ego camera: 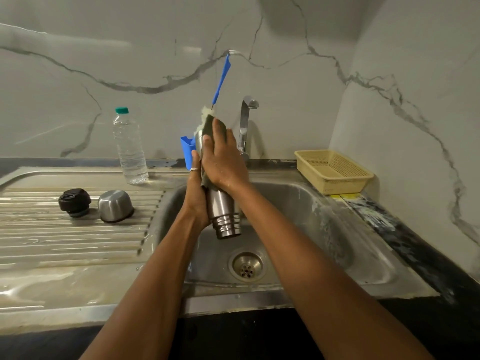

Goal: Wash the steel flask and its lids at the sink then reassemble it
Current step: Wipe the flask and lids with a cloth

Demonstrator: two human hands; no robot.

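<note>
Head view, near edge: two forearms come in from the bottom of the frame and meet above the sink; its drain is directly under the hands.
Risk: the flask looks wet and smooth. If the rubbing pushes harder than the one holding hand can resist, I think it may slip and fall, mouth first, into the basin.
Second risk: the scrub pad is only pressed, not gripped, so it may slide off the far end.
Left hand: it grips the flask from the left side at mid-body, with the thumb, which wears a ring, pointing up along it.
Right hand: it lies on the pad with nearly straight fingers and presses it against the upper body.
Flask place: center of the frame, tilted, with the open threaded end toward the camera and downward.
Lids: the black lid and the steel cup lid sit just beside each other on the drainboard, center left, not yet refitted.
Far: a water bottle, a tap and a yellow basket stand near the wall.
</note>
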